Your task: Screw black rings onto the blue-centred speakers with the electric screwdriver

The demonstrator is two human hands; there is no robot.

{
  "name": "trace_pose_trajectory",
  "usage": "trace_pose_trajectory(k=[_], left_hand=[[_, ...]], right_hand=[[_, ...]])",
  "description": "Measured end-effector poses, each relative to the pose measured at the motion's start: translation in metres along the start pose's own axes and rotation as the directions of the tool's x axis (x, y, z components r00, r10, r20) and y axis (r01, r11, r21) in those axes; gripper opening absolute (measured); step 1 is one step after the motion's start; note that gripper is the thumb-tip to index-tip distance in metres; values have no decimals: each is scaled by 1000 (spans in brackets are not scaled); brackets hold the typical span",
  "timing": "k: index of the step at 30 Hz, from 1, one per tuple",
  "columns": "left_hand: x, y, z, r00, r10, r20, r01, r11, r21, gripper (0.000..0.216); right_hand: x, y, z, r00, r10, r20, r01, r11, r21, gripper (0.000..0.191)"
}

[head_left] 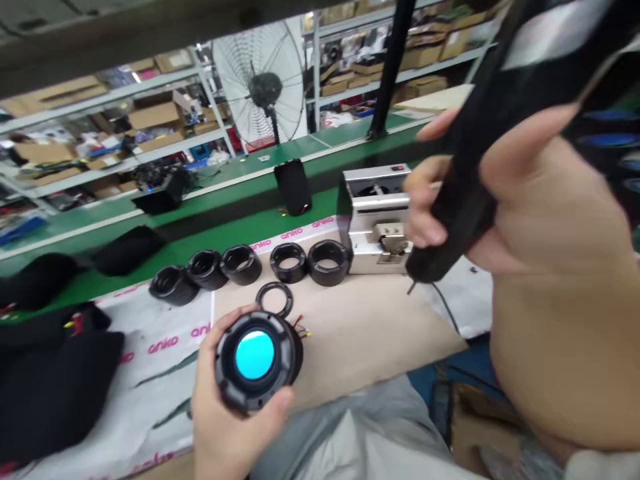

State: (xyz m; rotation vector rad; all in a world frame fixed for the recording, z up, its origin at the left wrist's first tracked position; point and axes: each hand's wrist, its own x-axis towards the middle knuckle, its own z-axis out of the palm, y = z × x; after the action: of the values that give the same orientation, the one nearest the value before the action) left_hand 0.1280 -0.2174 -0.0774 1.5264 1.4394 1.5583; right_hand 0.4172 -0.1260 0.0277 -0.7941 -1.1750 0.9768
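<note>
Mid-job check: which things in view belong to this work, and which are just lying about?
Likely in use:
- lens housing, in the left hand
- black tool, in the right hand
- thin ring and five taller rings, probably

Apparently lying about:
- fan
- shelves of boxes

I have just one camera to look through, and it sits on the person's head. It faces forward and down. I look from above the near edge of the tabletop (250,221), with the person's lap (345,443) at the bottom of my view. The right hand (540,200) is so close that it looks huge; the left hand (225,427) is lower and looks smaller. My view leans, so the tabletop's far edge climbs to the right. Past that edge, I see a big fan (265,88) and shelves (150,83), farther off.
</note>
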Motion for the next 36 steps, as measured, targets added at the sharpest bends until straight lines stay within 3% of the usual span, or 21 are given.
trace_pose_trajectory(k=[3,5,10,15,20,24,28,32,36], left_hand=[[3,4,4,998,-14,-56,17,998,53,75],[8,8,15,999,12,-41,-10,999,37,73],[22,15,67,981,143,127,-126,983,-133,74],[28,15,102,936,161,313,-117,981,-153,73],[29,14,102,937,153,314,-94,977,-193,76],[30,20,106,940,127,317,-57,974,-220,74],[31,24,108,946,94,309,-10,965,-262,69],[34,21,105,916,136,377,-43,969,-243,73],[33,19,104,920,114,374,-23,971,-238,72]], right_hand=[[3,-7,-20,932,-210,-294,210,977,-34,67],[7,-6,-24,899,-257,-356,260,965,-39,64],[27,14,-21,906,-313,-286,326,945,-3,64],[38,34,-16,942,-279,-189,291,956,42,67],[38,49,-18,952,-256,-170,263,965,20,67],[33,45,-18,977,-169,-131,170,985,-8,68],[33,23,-13,994,-53,-92,53,999,-1,65],[38,-6,-2,997,66,-47,-65,998,20,65],[33,-33,17,1000,-9,20,9,1000,24,69]])
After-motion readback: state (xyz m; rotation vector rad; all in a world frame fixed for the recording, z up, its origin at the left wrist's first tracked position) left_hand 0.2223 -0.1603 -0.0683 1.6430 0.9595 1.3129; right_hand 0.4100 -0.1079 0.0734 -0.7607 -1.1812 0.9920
